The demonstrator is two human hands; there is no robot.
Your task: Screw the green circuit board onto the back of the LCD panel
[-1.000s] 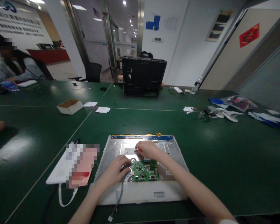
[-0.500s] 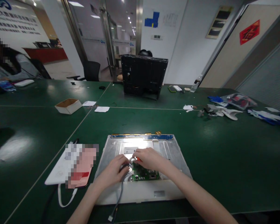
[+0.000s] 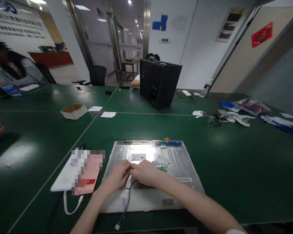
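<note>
Where left hand meets right hand above the panel, what curled fingers pinch is unclear.

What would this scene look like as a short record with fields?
left hand: over the metal panel, fingers bent
right hand: beside the left, fingertips close together
held items: hidden by the fingers
circuit board: on the panel, mostly covered
gray cable: hangs past the panel's near edge
far side: black casing, clear bottle
</note>
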